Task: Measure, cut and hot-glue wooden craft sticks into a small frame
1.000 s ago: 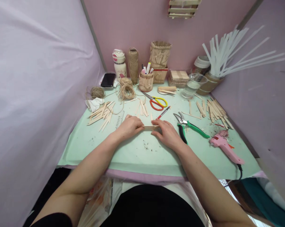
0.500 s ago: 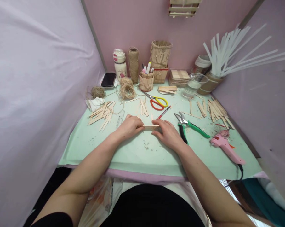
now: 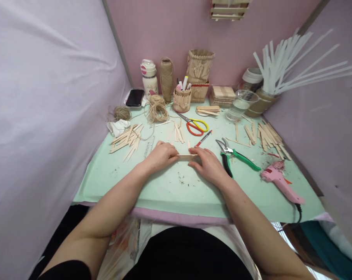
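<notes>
Low over the green-covered table, a pale wooden craft stick assembly spans the gap between my hands. My left hand is closed on its left end, and my right hand grips the right end between thumb and fingers. The fingers hide both ends. Just beyond my right fingertips lies a red pencil. Several short craft sticks rest past my hands, with red-and-yellow-handled scissors behind them. Green-handled pruning shears lie to the right of my right hand.
A pink glue gun lies at the right. Loose sticks are heaped left, and another stick pile sits right. Twine, a pen holder, a cup of water and a pot of white glue sticks line the back.
The view has shifted very slightly. Both hands keep the same hold on the craft stick assembly, with no other visible movement.
</notes>
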Demonstrator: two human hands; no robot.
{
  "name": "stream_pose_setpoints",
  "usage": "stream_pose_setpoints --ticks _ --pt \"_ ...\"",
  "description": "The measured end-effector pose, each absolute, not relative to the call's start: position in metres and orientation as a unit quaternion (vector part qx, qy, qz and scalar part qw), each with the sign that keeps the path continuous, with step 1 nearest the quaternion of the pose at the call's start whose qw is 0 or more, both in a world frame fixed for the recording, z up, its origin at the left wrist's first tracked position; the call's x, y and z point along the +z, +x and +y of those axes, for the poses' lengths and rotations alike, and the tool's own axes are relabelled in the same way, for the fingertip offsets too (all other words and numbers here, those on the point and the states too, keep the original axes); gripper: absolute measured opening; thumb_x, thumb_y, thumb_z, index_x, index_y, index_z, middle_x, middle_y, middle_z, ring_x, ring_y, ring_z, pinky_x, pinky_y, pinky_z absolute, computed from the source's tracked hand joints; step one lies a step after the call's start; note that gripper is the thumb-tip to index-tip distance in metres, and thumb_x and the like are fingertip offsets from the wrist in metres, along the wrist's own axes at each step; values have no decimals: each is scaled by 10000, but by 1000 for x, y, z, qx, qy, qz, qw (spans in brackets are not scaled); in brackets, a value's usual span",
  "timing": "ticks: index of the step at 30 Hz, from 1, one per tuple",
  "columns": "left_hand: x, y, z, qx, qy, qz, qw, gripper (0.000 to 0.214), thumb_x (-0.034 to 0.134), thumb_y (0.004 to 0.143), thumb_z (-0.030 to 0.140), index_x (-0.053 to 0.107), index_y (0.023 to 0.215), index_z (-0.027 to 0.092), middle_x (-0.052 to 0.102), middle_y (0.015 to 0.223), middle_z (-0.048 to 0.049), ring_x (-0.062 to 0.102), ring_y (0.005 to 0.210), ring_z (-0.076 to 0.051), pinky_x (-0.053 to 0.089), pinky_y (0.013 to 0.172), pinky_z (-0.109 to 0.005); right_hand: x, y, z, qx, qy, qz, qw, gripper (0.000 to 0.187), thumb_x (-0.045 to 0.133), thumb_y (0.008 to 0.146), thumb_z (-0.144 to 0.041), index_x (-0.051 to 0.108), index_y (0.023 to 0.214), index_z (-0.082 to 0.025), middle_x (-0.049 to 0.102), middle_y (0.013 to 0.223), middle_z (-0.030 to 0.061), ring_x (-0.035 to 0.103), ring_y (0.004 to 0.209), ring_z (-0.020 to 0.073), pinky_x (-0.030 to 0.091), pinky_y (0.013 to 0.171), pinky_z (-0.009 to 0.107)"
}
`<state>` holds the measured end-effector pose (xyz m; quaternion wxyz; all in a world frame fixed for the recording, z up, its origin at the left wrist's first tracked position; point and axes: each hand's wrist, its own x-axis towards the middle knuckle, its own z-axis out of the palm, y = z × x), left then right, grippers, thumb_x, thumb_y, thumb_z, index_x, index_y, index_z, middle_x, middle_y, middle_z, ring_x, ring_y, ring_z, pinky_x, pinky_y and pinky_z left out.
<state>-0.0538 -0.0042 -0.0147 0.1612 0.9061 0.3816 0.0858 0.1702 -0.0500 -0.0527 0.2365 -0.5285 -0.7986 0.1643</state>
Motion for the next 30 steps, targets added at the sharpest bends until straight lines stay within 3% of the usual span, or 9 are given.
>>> stream_pose_setpoints --ticks 15,20,25,30 --pt "-14 -54 -6 87 907 379 162 255 493 940 243 705 813 182 706 836 -51 626 887 -223 328 837 -378 -53 171 -50 176 -523 -795 252 409 641 867 -293 538 1259 -245 653 1296 95 576 1238 289 358 1100 536" --pt "-14 -57 -7 106 895 391 185 180 577 927 304 710 998 205 722 981 -57 616 1016 -246 341 902 -392 -53 172 -51 177 -508 -798 270 459 666 857 -313 519 1287 -248 640 1312 82 568 1239 280 334 1121 527" --pt "-9 -76 2 116 887 395 211 423 731 824 426 651 1191 232 641 1223 -85 525 1199 -288 349 1006 -422 -53 176 -50 180 -513 -781 307 490 680 839 -334 542 1302 -253 640 1296 97 564 1208 307 418 1044 524" --pt "-4 -89 8 88 875 406 247 552 777 759 452 639 1231 204 599 1250 -106 512 1217 -300 396 1029 -422 -51 178 -50 189 -505 -775 331 312 654 855 -307 623 1158 -240 688 1112 89 597 1064 286 478 936 469"
